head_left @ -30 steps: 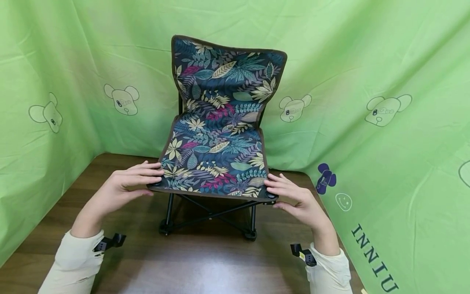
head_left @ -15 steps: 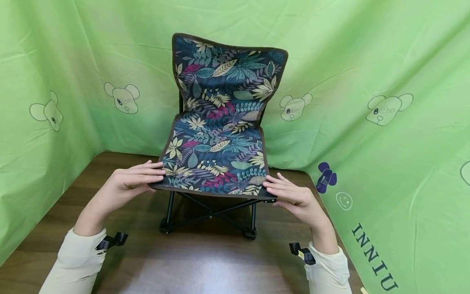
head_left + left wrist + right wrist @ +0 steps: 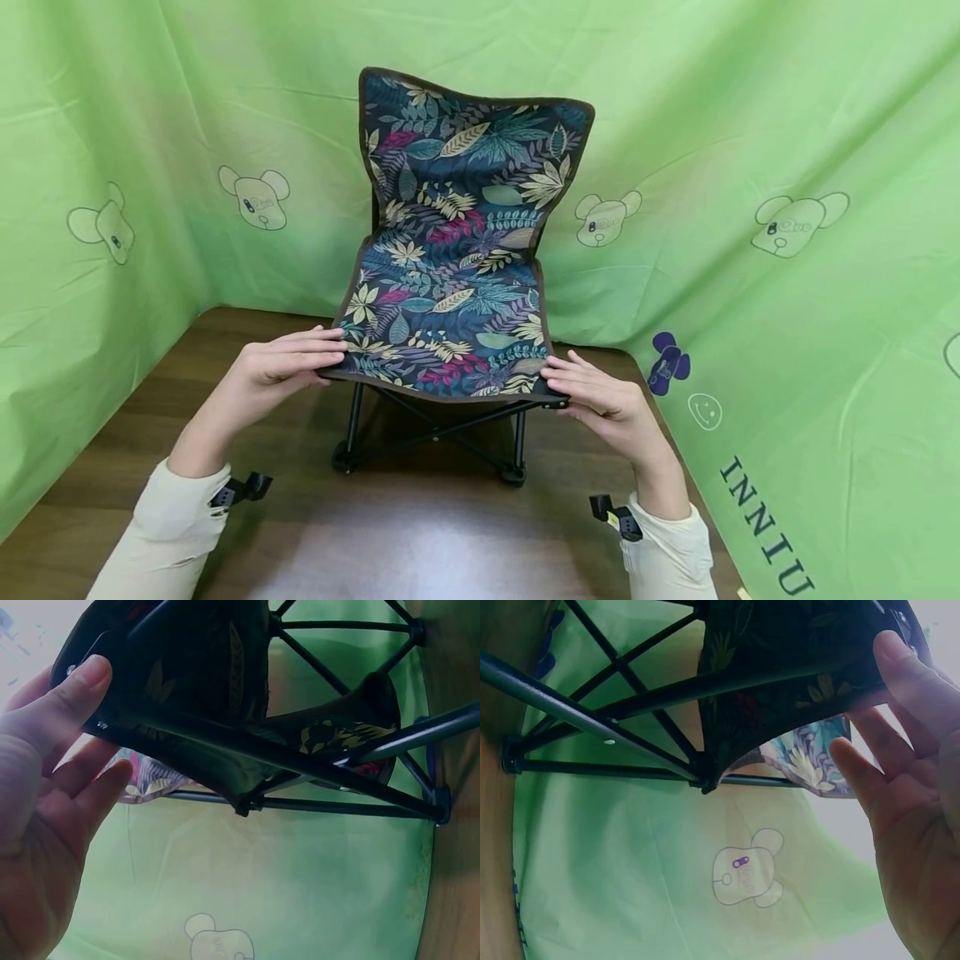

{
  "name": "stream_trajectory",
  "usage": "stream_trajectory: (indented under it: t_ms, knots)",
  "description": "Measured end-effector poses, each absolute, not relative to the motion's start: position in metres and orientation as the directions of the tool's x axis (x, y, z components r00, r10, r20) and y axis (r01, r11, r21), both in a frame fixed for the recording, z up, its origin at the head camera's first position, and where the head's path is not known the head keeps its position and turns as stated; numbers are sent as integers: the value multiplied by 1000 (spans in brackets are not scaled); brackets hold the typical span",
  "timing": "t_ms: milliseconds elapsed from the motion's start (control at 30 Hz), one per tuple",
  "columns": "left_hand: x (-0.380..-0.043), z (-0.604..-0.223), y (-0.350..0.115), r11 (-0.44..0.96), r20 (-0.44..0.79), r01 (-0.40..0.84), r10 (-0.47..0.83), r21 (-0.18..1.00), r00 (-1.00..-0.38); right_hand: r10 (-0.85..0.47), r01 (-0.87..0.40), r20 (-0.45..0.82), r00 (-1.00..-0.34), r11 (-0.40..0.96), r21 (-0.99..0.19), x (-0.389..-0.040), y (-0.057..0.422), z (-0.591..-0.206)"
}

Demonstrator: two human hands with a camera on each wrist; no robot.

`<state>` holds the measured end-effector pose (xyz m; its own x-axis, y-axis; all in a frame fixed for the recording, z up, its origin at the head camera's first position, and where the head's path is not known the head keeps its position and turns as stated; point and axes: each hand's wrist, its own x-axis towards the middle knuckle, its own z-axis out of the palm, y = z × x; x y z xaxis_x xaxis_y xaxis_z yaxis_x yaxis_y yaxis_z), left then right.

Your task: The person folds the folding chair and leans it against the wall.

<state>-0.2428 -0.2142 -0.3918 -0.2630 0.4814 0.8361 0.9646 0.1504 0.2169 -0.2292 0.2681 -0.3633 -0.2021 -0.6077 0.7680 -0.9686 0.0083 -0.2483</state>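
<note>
**Both hands at the front corners of a folding chair**

Nearest the viewer, two cream sleeves lead up to the hands. Left hand: it pinches the front left corner of the folding chair, fingers laid along the top of the fabric and thumb underneath; the left wrist view shows the thumb pressed against the underside of the corner. Right hand: it grips the front right corner likewise, fingers on the fabric edge and thumb against the corner from below, as seen in the right wrist view.

Chair position: it stands unfolded on the brown wooden tabletop, roughly centred between the two hands, with its front edge toward the viewer. Seat and backrest are of dark fabric printed with leaves in teal, cream and magenta, bound in brown trim. Beneath the seat, black crossed frame tubes run down to black feet resting on the tabletop.

Behind and to both sides hangs a green cloth backdrop printed with pale bear heads; on its right part sits a purple figure, with dark lettering lower down.
</note>
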Motion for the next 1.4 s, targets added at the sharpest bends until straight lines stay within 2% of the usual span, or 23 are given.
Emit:
stream_trajectory:
  t_ms: [133,667,1100,1400]
  knots:
    - [-243,-389,-211,143,849,970,470,197,-242,-594,-969,780,-196,-4,-247,-230,267,-362]
    - [-243,-382,-201,156,873,973,434,171,-223,-578,-969,794,-187,-23,-245,-231,260,-352]
    - [-243,-367,-192,189,897,973,396,132,-198,-550,-967,809,-208,-10,-256,-236,254,-346]
    - [-244,-357,-187,204,890,970,406,133,-208,-535,-964,815,-222,-3,-265,-233,247,-337]
